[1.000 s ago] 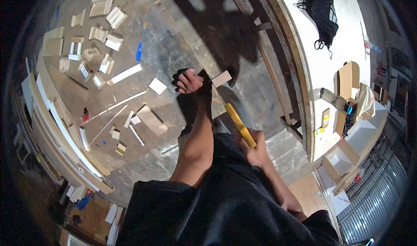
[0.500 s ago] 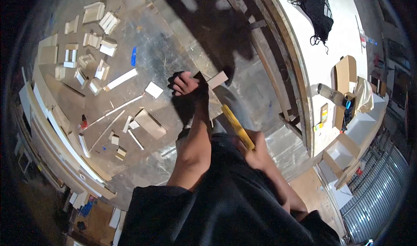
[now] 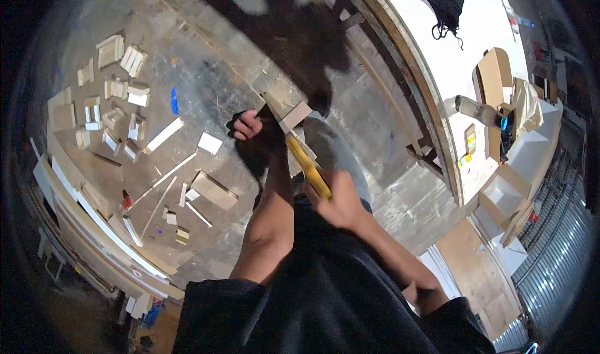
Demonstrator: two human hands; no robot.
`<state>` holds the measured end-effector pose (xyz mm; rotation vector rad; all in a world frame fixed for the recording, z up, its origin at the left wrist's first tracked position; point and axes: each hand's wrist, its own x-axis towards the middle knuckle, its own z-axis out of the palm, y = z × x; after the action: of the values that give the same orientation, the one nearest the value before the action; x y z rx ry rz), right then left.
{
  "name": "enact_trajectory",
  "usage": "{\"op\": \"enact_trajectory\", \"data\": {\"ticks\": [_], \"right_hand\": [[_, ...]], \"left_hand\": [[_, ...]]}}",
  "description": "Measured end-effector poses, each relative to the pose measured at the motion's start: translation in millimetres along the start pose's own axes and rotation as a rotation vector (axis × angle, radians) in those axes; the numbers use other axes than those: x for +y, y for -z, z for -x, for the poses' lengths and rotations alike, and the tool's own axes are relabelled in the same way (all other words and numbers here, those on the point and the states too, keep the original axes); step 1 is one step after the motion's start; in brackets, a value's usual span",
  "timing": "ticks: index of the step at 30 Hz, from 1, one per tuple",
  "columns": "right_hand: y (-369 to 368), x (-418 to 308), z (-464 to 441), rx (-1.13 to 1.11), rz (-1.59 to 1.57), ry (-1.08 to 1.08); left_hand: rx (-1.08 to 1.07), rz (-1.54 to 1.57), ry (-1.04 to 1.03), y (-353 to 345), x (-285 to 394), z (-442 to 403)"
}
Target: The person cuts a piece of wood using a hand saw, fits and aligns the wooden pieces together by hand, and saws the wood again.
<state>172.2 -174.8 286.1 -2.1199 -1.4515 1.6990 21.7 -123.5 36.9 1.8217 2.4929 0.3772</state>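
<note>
My right hand (image 3: pixel 338 199) is wrapped round the yellow handle of a saw (image 3: pixel 306 163). The saw's blade reaches up and left, against a pale wooden piece (image 3: pixel 296 114). My left hand (image 3: pixel 252 129), in a dark fingerless glove, presses down beside the blade with its fingers curled; what lies under its palm is mostly hidden. The wooden piece sticks out to the right of the blade, above my knee.
Several small wooden pieces (image 3: pixel 133 60) lie on the floor at the left, with a blue strip (image 3: pixel 174 101) and long thin strips. A white table (image 3: pixel 437 66) at the right bears a bottle (image 3: pixel 478 111), a cardboard box (image 3: pixel 495 79) and black netting (image 3: pixel 442 7).
My right hand has moved left and upward with the saw, whose blade now meets the wood. The view has turned, so the floor pieces and table appear shifted.
</note>
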Motion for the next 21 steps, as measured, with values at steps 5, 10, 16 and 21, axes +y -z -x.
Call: {"op": "enact_trajectory", "data": {"ticks": [5, 10, 16, 21], "right_hand": [[-3.0, 16.2, 13.2, 0.103, -0.263, 0.102], [-23.5, 35.7, -22.4, 0.132, -0.063, 0.111], [-17.8, 26.8, -48.3, 0.032, -0.356, 0.013], [-18.1, 12.8, -36.9, -0.044, -0.111, 0.053]], "left_hand": [[0.004, -0.105, 0.163, 1.8, 18.7, -7.1], [0.064, -0.043, 0.046, 15.9, 20.5, -0.8], [0.012, -0.071, 0.016, 16.9, 24.0, -12.5], [-0.108, -0.093, 0.053, 24.3, 9.2, -10.6]]}}
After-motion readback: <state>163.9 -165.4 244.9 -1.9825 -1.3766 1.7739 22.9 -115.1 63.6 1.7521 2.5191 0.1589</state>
